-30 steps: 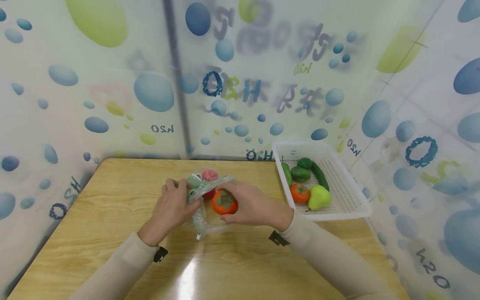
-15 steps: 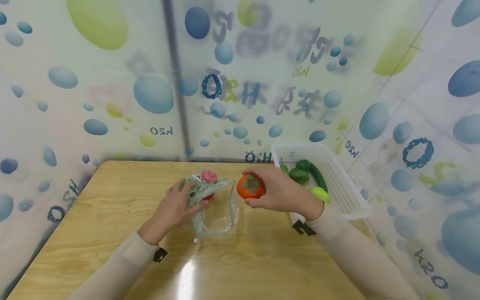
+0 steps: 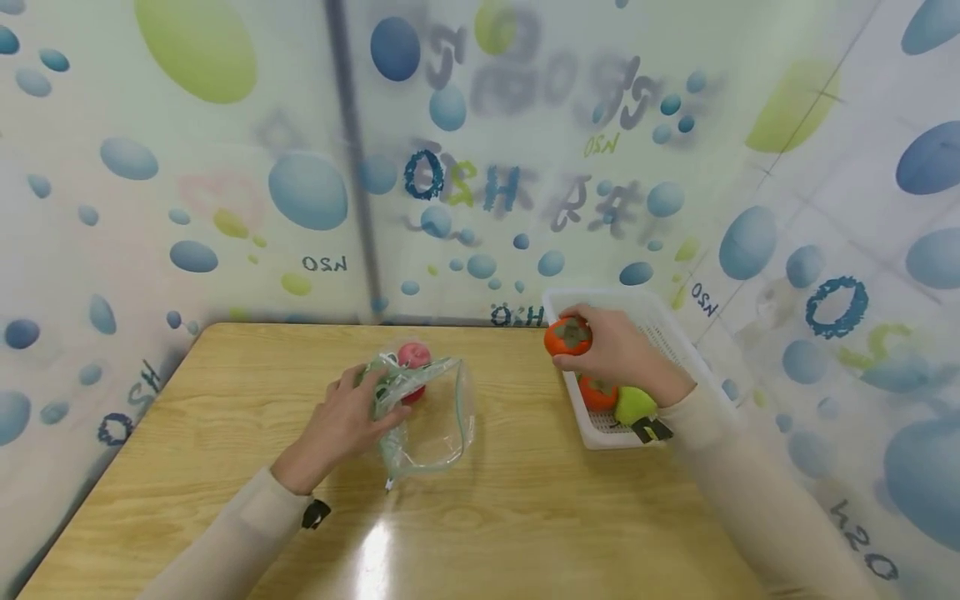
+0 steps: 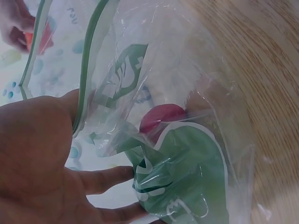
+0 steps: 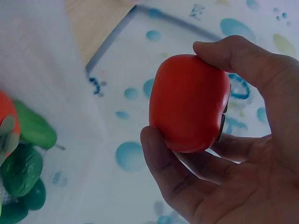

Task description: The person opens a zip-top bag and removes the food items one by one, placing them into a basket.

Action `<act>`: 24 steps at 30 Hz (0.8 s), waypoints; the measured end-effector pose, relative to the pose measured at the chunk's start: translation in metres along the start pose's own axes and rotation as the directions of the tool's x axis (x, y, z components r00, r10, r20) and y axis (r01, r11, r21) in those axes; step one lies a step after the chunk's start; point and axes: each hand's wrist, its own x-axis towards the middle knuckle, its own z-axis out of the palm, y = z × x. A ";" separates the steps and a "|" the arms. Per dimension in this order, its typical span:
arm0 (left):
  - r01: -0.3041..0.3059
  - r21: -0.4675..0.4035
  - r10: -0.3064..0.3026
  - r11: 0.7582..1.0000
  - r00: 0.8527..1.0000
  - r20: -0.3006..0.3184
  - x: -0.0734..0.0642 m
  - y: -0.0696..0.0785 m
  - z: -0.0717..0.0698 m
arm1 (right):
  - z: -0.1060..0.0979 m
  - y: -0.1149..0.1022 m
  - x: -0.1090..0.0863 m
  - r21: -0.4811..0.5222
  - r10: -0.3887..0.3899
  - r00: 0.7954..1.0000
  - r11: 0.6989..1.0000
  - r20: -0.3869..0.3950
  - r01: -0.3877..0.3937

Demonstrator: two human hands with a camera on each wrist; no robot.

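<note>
My right hand (image 3: 618, 354) holds an orange-red persimmon (image 3: 558, 337) between thumb and fingers, above the left rim of the white basket (image 3: 600, 439). The right wrist view shows the thumb on one side of the fruit and fingertips on the other. At the table's middle, my left hand (image 3: 337, 429) grips the side of a clear zip bag (image 3: 435, 421) with green print. Its thumb is at the green-edged mouth, and its fingers touch the printed side (image 4: 191, 168). A pink round fruit (image 3: 414, 355) and a red one (image 4: 161, 119) show at the bag, partly hidden by plastic.
The basket stands at the table's back right. It holds another persimmon (image 3: 597, 395), a yellow-green pear (image 3: 634, 405) and several green vegetables (image 5: 21, 170), which my right hand hides in the head view. A patterned wall covering (image 3: 480, 250) rises behind the wooden table (image 3: 480, 533).
My right hand has carried the persimmon from the bag's mouth rightward and back to over the basket's edge. My left hand has stayed at the bag, whose mouth now shows wide.
</note>
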 end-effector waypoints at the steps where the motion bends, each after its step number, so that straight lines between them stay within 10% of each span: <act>1: 0.004 -0.001 -0.004 1.000 1.000 0.002 0.000 0.000 0.000 | -0.001 0.006 0.001 -0.007 0.015 1.000 1.000 -0.002 -0.015; 24: 0.009 -0.007 -0.009 1.000 1.000 -0.004 -0.006 -0.007 0.000 | -0.009 0.092 0.016 -0.101 0.267 0.950 0.962 0.161 -0.253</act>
